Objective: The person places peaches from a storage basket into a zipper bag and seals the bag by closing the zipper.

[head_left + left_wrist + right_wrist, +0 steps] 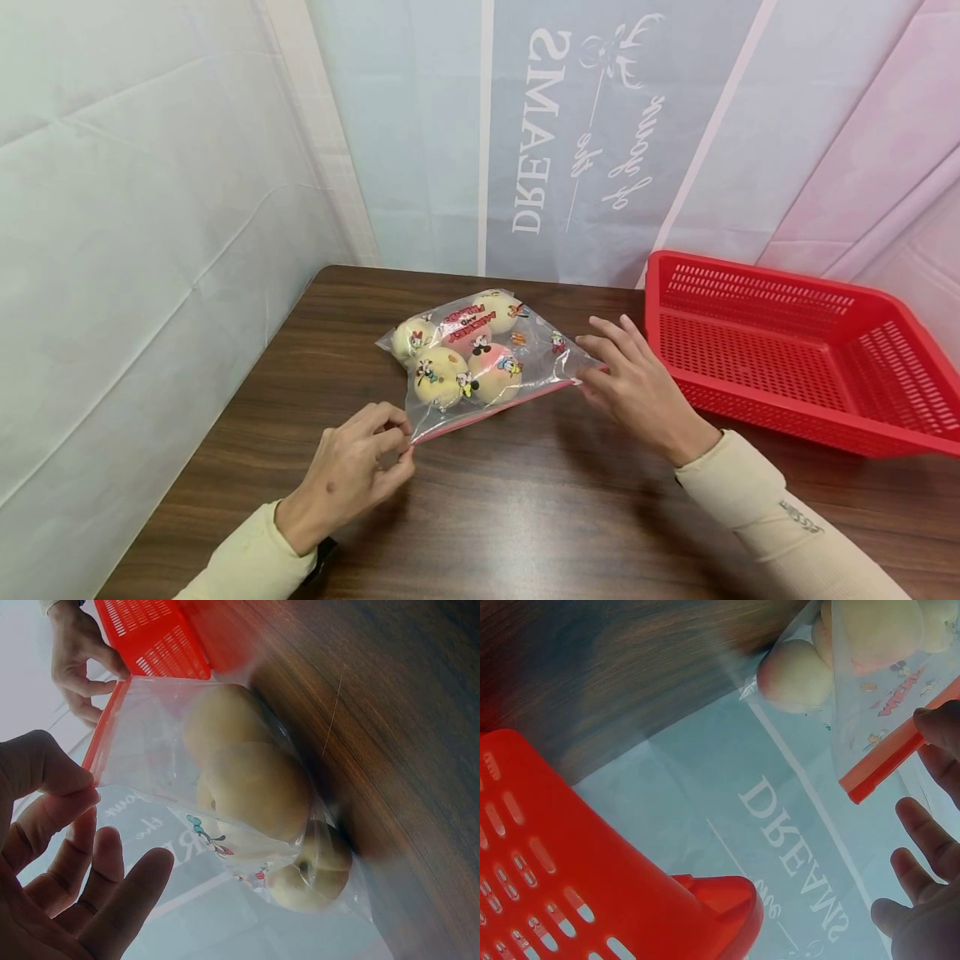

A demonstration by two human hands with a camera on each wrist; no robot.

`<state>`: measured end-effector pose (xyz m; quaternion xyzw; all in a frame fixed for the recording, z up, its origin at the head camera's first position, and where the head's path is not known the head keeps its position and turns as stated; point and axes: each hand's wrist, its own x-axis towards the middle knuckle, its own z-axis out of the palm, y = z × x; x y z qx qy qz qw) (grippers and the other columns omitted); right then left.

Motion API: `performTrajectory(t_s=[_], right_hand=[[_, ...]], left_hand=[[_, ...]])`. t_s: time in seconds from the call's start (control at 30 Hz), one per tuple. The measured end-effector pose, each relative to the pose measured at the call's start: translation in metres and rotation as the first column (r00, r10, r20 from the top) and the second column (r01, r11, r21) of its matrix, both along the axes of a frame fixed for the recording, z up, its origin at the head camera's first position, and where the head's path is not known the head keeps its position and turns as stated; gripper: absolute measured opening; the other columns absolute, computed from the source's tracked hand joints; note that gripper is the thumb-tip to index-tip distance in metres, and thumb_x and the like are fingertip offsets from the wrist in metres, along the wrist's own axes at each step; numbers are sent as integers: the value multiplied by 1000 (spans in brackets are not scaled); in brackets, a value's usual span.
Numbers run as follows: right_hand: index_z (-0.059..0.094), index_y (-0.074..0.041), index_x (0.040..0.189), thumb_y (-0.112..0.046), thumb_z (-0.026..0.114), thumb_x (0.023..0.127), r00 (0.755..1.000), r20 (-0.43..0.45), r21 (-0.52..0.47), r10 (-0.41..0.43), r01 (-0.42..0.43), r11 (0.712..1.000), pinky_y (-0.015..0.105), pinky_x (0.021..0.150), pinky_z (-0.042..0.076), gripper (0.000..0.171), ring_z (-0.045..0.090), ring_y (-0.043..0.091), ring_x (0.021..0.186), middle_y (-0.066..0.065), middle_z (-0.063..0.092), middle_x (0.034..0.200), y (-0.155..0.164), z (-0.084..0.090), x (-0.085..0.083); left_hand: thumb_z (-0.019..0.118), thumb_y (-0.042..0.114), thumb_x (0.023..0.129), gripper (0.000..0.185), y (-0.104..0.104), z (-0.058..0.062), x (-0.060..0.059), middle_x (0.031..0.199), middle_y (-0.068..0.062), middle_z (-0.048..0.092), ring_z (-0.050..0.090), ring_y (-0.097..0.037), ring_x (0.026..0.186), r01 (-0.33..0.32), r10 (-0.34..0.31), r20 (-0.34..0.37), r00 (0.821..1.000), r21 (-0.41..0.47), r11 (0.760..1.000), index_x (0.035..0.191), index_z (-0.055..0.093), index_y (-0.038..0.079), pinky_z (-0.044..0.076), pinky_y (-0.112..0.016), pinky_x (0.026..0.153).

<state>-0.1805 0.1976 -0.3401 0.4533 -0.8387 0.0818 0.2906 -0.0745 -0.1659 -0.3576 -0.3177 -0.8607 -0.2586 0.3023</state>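
A clear zip bag [536, 354] with cartoon prints and a red zip edge lies tilted on the table, its zip side lifted toward me. Inside are several pale yellow and pink peaches [441, 377], also seen through the plastic as peaches [255, 787] in the left wrist view. My left hand [352, 467] pinches the near left corner of the zip edge between thumb and index finger. At the other end, my right hand [637, 387] pinches the red strip [889, 759], its remaining fingers spread.
A red perforated plastic basket [750, 400] stands on the right of the brown wooden table [495, 517], close beside my right hand. Behind the table hangs a printed cloth backdrop [420, 150]; a pale cloth wall [150, 250] borders the left side.
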Motion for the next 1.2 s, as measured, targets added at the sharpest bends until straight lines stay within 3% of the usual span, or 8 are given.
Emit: performTrajectory(t_s=[0.63, 1.2], right_hand=[[77, -4, 93, -7, 94, 61, 1000, 11, 5, -21, 21, 1000, 61, 120, 24, 37, 47, 44, 126, 22, 63, 116, 5, 2, -2], [77, -2, 90, -4, 91, 63, 999, -32, -13, 20, -20, 1000, 63, 119, 25, 31, 47, 47, 125, 24, 61, 115, 10, 2, -6]], left_hand=[[69, 0, 65, 20, 0, 0, 0, 91, 7, 60, 50, -5, 69, -3, 3, -6, 1000, -3, 1000, 65, 61, 18, 39, -7, 42], [70, 0, 64, 22, 0, 0, -1, 91, 8, 59, 49, -4, 68, -2, 2, -5, 1000, -4, 1000, 65, 59, 19, 37, -6, 41]])
